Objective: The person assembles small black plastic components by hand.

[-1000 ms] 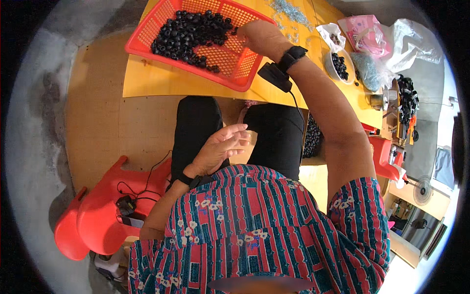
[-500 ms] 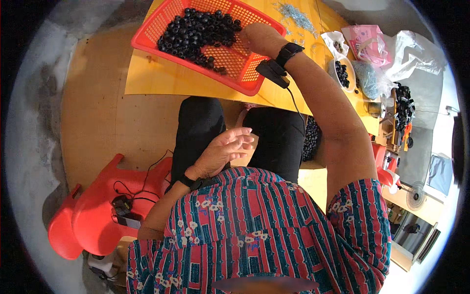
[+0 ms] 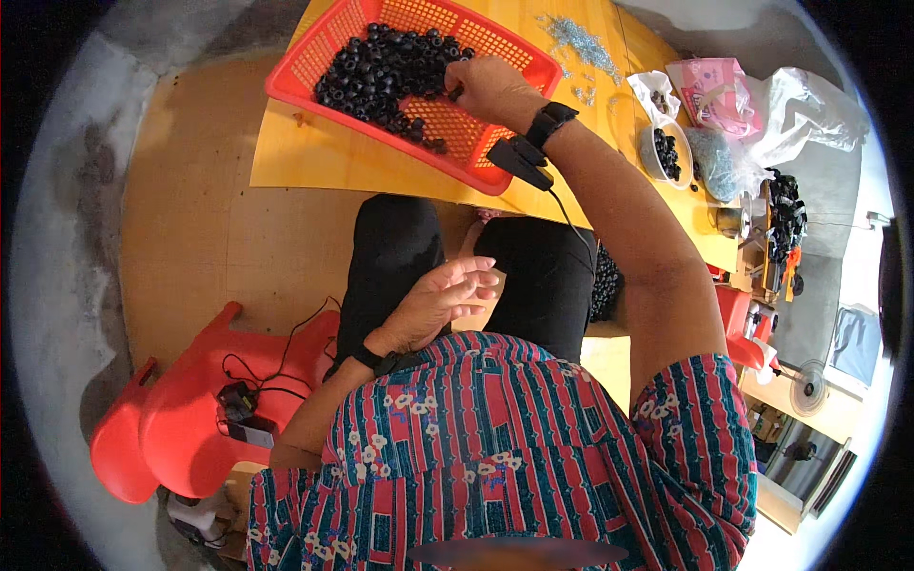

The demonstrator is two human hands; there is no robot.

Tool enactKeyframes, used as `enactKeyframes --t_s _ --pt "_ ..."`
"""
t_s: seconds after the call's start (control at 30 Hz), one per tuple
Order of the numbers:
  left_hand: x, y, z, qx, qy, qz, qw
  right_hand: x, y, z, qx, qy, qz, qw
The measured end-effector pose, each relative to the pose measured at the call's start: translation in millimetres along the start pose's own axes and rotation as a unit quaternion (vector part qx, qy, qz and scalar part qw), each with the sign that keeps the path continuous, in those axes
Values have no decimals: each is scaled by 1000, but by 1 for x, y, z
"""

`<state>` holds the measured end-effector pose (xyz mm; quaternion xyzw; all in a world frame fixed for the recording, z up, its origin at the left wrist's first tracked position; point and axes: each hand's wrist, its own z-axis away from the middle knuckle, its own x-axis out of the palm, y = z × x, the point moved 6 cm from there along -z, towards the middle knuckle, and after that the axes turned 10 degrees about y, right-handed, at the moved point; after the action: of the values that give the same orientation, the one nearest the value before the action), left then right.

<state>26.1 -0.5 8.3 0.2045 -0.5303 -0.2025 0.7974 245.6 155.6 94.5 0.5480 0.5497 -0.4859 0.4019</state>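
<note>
A red plastic basket [image 3: 390, 143] with mesh sides rests on the yellow tabletop. Small black round hollow parts [image 3: 376, 71] lie heaped in its far left portion. My right hand [image 3: 490, 88] reaches into the basket at the right edge of the heap, fingers curled down with a dark part at their tips. A black wristband with a cabled device [image 3: 521, 160] sits on that wrist. My left hand [image 3: 443, 295] hovers over my lap, palm turned inward and fingers apart, holding nothing.
Small clear pieces [image 3: 581, 43] are scattered on the table behind the basket. A round white tub [image 3: 664, 157] of black parts stands to the right, near plastic bags [image 3: 714, 95]. A red chair [image 3: 205, 409] with black cables stands at my left. A fan [image 3: 807, 390] is far right.
My right hand has shifted left and slightly nearer inside the basket, toward the heap of parts. My left hand keeps about the same pose.
</note>
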Motion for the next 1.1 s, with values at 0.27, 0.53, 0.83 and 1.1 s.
enactKeyframes --t_s 0.27,0.53,0.83,1.1 --pt "-2 -3 0 -4 15 -30 999 -20 -11 6 -16 11 4 1000" --pt "-17 26 -1 88 46 10 995 -71 -61 91 186 3 -548 816" --pt "0 70 -13 158 46 -77 983 -16 -77 183 272 55 -706 652" --pt "-12 48 -25 88 63 -104 989 -5 -83 208 267 136 -573 763"
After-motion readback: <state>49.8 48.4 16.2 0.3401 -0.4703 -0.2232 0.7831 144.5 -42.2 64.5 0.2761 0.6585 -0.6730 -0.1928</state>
